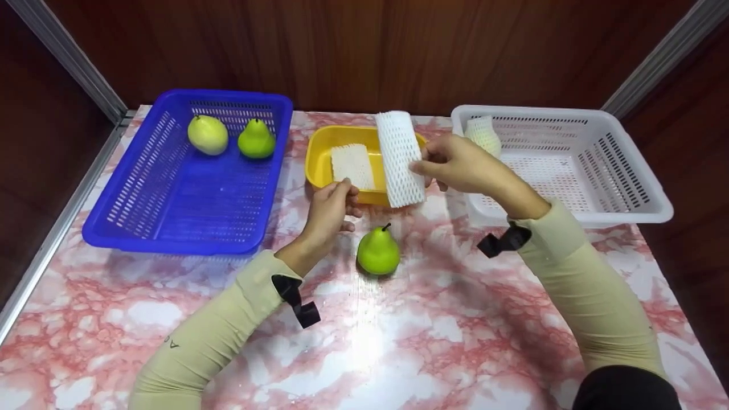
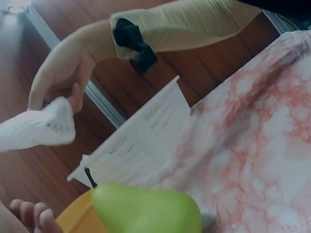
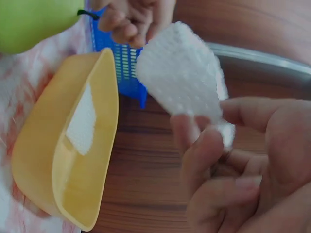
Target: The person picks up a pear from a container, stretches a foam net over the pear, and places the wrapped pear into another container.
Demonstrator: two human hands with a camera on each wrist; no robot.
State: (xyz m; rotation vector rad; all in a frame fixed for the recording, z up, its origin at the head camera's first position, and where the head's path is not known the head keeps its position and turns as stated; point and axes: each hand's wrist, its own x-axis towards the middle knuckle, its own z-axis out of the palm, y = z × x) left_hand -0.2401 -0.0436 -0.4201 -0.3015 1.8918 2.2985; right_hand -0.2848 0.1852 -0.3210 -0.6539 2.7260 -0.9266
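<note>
My right hand [image 1: 461, 162] pinches a white foam net sleeve [image 1: 400, 159] by its right side, holding it up over the right part of a yellow bin [image 1: 319, 134]. In the right wrist view the thumb and fingers close on the edge of the flattened sleeve [image 3: 182, 73]. Another foam net [image 1: 352, 165] lies inside the bin. My left hand [image 1: 329, 213] hovers at the bin's front left, fingers loosely bent and holding nothing. A green pear [image 1: 379, 251] stands upright on the table in front of the bin, stem upward, just right of the left hand.
On the left a blue basket [image 1: 188, 245] holds a yellowish pear [image 1: 208, 135] and a green pear [image 1: 256, 139]. To the right, a white basket [image 1: 621, 216] contains a net-wrapped pear [image 1: 483, 135]. A wooden panel [image 1: 364, 57] rises behind the marbled table [image 1: 364, 341].
</note>
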